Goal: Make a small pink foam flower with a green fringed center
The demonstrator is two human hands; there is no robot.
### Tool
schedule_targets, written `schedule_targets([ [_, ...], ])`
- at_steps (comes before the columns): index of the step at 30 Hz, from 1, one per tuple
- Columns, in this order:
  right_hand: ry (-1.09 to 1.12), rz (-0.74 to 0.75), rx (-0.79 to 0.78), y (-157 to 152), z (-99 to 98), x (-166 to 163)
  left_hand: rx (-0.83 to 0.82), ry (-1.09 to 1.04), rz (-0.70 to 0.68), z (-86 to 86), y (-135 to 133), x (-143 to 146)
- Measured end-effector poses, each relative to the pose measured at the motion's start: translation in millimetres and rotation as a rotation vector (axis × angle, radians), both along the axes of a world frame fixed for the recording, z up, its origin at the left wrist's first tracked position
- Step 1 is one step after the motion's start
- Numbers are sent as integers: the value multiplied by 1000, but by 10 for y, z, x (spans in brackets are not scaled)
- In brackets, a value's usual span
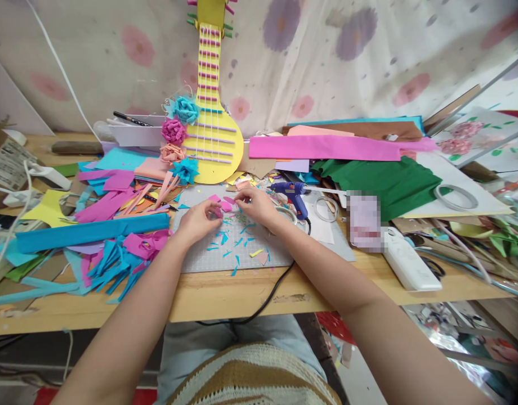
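My left hand [201, 220] is over the grey cutting mat [200, 261], its fingers curled around a small pink paper piece [218, 213]. Across from it, my right hand [258, 206] has its fingertips drawn together; whatever they pinch is too small to make out. Between the hands lie loose pink paper petals [227, 205]. Blue paper scraps [242, 242] are scattered over the mat in front of them. Just right of my right hand rests a blue glue gun [291, 194]. Behind stands a yellow paper guitar [219, 154] with paper flowers [174, 131] along its left side.
A rolled blue paper strip [94, 232] and cut fringes [115, 264] crowd the left. Green crepe paper [381, 180], a long pink strip [326, 148], tape rolls [326, 208] and a white power strip [411, 260] are on the right. A black cord [267, 298] crosses the table's front edge.
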State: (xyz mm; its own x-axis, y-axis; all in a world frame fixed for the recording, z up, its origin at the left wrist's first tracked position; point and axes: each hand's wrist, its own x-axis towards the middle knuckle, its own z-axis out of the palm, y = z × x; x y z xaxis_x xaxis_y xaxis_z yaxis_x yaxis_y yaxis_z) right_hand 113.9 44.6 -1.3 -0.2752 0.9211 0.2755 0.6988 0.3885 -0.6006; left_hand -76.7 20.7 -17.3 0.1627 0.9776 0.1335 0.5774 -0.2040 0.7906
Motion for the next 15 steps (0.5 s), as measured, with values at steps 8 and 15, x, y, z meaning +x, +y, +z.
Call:
schedule_targets([
  [8, -89, 20, 267, -187, 36, 11, 28, -154, 284, 237, 35, -92],
  [15, -329, 178, 488, -213, 13, -141, -432, -478, 174, 267, -68, 89],
])
